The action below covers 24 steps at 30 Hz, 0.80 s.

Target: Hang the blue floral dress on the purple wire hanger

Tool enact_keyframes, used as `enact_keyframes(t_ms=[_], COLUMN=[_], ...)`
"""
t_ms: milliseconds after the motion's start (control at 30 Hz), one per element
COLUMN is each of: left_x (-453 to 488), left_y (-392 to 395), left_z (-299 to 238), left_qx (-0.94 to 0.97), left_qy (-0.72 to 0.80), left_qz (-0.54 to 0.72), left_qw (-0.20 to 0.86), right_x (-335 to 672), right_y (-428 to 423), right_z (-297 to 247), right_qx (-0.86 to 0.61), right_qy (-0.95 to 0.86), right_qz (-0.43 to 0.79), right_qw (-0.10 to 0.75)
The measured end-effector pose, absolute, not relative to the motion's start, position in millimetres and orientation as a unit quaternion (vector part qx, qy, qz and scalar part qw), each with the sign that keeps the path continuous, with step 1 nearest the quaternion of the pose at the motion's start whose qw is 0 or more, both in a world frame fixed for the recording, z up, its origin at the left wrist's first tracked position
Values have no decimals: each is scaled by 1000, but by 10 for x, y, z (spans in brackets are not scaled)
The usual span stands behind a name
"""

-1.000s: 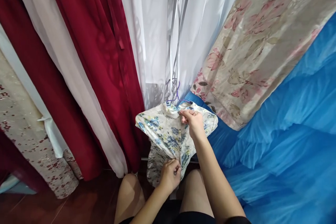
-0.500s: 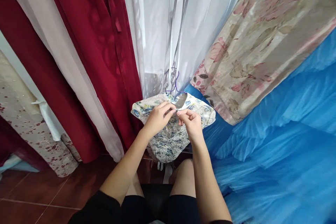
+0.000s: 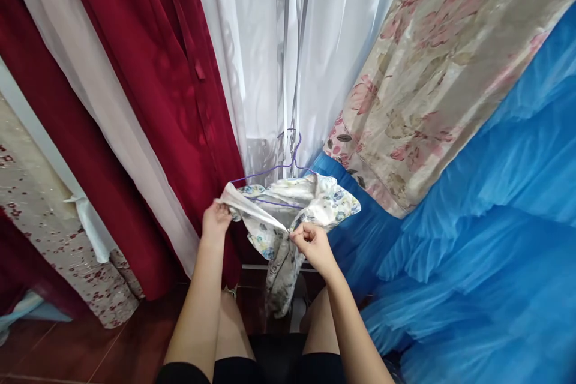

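A floral blouse [image 3: 263, 231], white with blue and yellow print, hangs partly on a purple wire hanger [image 3: 288, 163] in front of me. Its left shoulder is off the hanger, and the hanger's left arm and lower bar show bare. My left hand [image 3: 216, 218] grips the left side of the blouse, pulled out to the left. With fingertips pinched, my right hand [image 3: 310, 243] holds the edge of the front opening near the middle. The right shoulder of the blouse still covers the hanger. Below, the lower part dangles bunched over my knees.
White fabric [image 3: 256, 72] hangs straight behind the hanger. Dark red cloth [image 3: 166, 108] hangs to the left, a beige floral garment [image 3: 418, 84] to the right. Blue ruffled fabric [image 3: 486, 264] fills the lower right. Red floor tiles [image 3: 126, 342] show at lower left.
My left hand has moved left and down, drawing the blouse's left side off the hanger. The front has come apart, and my right hand is a little lower, still pinching its edge.
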State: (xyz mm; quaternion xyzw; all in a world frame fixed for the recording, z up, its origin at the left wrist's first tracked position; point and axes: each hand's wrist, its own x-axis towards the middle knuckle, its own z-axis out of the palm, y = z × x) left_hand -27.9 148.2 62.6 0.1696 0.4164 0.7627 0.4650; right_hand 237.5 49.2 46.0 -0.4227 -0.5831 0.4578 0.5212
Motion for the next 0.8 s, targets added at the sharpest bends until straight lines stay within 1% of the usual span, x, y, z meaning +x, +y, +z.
enact_keyframes(t_ms=[100,167,300,367,400,467,533,567,633,733,800], left_x=[-209,-90,328,618,762,999,1126,1148,1141,1121,1124], left_y=[1317,1171,836,624,515,324,210,186,184,212,231], left_z=[249,108,107,188,235,333,422,459,501,446,335], left_qx=[166,175,231,325,406,575,677,701,725,725,718], left_qy=[432,430,400,384,380,374,368,363,333,247,234], left_qz=[719,701,677,649,622,559,506,488,447,358,304], left_qw=[519,542,573,571,551,466,388,373,405,534,581], right_x=[2492,2636,2853,2819,2767,2639,2556,2552,2628,2897,3139], right_y=[440,412,327,273,248,202,159,137,91,31,20], right_z=[251,75,-117,-89,-52,40,137,186,295,494,626], right_qx=[-420,-442,-494,-488,-469,-412,-376,-372,-377,-383,-393], right_qy=[-584,-574,-605,-632,-644,-654,-639,-626,-600,-571,-571], right_qz=[477,480,471,457,452,458,489,510,551,592,587], right_qw=[506,495,410,391,401,439,460,458,440,420,418])
